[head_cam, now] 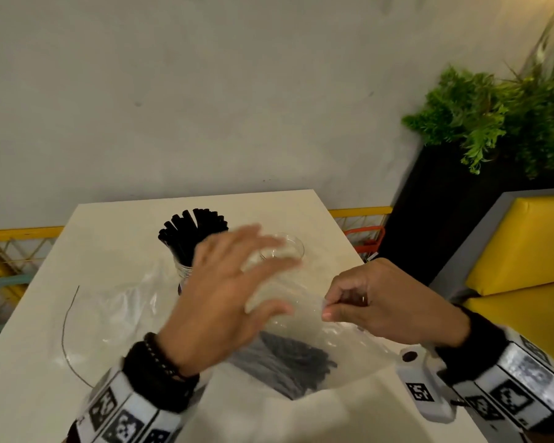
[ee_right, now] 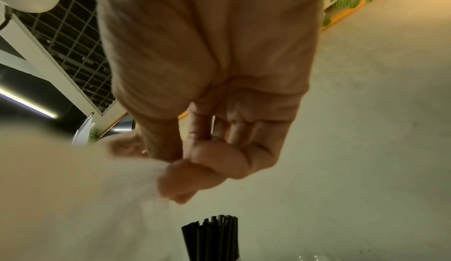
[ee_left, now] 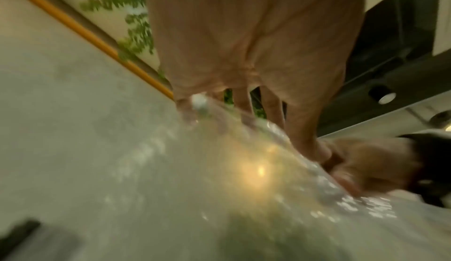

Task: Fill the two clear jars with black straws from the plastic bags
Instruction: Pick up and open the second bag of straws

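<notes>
head view: full jar (head_cam: 186, 266) of straws (head_cam: 194, 233) at the far middle of the tabletop (head_cam: 115, 225), empty jar (head_cam: 282, 247) just right of it, partly behind the left hand (head_cam: 224, 295). nearer, bag (head_cam: 304, 334) with a dark bundle (head_cam: 288, 362) of straws lying inside; spent bag (head_cam: 119, 314) crumpled to the left, beside a thin wire (head_cam: 65, 327). left hand spread, fingers straight, over the bag's mouth; right hand (head_cam: 384, 308) pinching the bag's edge. left wrist view: blurred; fingers (ee_left: 244, 103) straight, tips against shiny film (ee_left: 268, 168), right hand (ee_left: 371, 164) alongside. right wrist view: thumb and fingertips (ee_right: 195, 170) clamped on a fold of film (ee_right: 97, 188), straws (ee_right: 212, 238) upright below. likely step: opening the second bag. next calls for parting the mouth, reaching in, gripping the bundle whole and standing it in the empty jar.
</notes>
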Motion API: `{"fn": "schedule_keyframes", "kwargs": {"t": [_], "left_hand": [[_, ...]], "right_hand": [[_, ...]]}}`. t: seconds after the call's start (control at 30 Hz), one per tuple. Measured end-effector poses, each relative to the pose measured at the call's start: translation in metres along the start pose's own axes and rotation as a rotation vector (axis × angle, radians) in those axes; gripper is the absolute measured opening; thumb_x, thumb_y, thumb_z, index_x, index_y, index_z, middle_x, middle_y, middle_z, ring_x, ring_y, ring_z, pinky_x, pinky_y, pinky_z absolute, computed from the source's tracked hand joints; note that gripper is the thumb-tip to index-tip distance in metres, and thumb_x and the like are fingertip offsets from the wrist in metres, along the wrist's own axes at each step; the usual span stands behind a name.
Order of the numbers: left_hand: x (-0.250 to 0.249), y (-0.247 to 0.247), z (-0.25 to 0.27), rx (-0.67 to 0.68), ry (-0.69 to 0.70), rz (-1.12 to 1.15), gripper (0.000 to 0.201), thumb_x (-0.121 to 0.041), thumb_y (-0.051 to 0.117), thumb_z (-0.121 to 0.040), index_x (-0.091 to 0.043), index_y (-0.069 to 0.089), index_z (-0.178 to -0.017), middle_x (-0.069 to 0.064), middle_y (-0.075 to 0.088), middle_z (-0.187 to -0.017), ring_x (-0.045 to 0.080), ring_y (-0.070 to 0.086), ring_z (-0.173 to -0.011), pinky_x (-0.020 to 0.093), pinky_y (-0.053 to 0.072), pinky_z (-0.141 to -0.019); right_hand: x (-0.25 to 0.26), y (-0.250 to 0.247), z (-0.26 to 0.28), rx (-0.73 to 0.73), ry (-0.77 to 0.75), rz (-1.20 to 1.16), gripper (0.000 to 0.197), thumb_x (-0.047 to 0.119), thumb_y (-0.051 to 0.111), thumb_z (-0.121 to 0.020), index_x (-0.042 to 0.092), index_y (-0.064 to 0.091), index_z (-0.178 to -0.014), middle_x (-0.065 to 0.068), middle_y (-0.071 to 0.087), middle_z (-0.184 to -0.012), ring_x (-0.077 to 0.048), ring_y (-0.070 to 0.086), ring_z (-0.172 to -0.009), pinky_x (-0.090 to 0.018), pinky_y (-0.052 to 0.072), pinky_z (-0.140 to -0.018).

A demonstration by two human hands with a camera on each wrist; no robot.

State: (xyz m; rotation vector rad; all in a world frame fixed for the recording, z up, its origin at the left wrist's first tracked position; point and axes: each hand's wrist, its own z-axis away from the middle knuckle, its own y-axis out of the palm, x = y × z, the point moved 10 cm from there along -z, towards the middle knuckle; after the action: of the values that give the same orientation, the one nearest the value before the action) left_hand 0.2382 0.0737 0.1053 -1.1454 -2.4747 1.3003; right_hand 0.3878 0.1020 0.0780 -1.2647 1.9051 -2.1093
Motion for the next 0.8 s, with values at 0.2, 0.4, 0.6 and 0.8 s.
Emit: {"fn": "schedule_keyframes", "kwargs": {"t": [0.2,0.4,0.6,0.8], "left_hand": [[-0.01,0.011,0.008,-0.01,0.116,-0.002,0.017,-0.046,0.065,-0.087,-0.034,0.075,-0.079,-0.01,0.068,-0.112,0.024,0.058,-0.12,0.062,0.035,-0.101],[-0.022,-0.011,0.022,0.088,0.234,0.074,0.011,-0.037,0.068,-0.089,-0.033,0.072,-0.079,-0.017,0.07,-0.083,0.006,0.062,-0.108,0.067,0.023,-0.114],[-0.026,0.014,0.024,0.403,0.249,-0.115,0.021,-0.055,0.057,-0.09,-0.038,0.063,-0.077,-0.017,0.056,-0.057,-0.003,0.054,-0.073,0.063,0.027,-0.114],[-0.006,-0.019,-0.068,0.199,0.051,0.142,0.038,-0.057,0.053,-0.092,-0.027,0.075,-0.084,-0.001,0.068,-0.061,0.012,0.053,-0.051,0.034,0.055,-0.078]], "right_hand": [[-0.004,0.01,0.003,0.08,0.111,-0.195,0.025,0.038,0.077,-0.078,0.014,0.075,-0.079,-0.002,0.074,-0.067,-0.008,0.061,-0.048,-0.018,0.051,-0.052],[-0.047,-0.028,0.004,-0.149,0.214,-0.032,0.033,0.039,0.069,-0.088,0.014,0.064,-0.067,0.001,0.065,-0.054,-0.01,0.061,-0.045,-0.023,0.047,-0.052],[-0.051,-0.026,0.0,-0.131,0.24,-0.059,0.031,0.037,0.067,-0.091,0.012,0.066,-0.072,0.0,0.067,-0.055,-0.012,0.066,-0.045,-0.027,0.053,-0.054],[-0.092,-0.031,0.027,-0.31,0.404,-0.622,0.075,0.089,0.05,-0.067,0.029,0.075,-0.105,-0.001,0.077,-0.102,-0.023,0.072,-0.096,-0.047,0.058,-0.089]]}}
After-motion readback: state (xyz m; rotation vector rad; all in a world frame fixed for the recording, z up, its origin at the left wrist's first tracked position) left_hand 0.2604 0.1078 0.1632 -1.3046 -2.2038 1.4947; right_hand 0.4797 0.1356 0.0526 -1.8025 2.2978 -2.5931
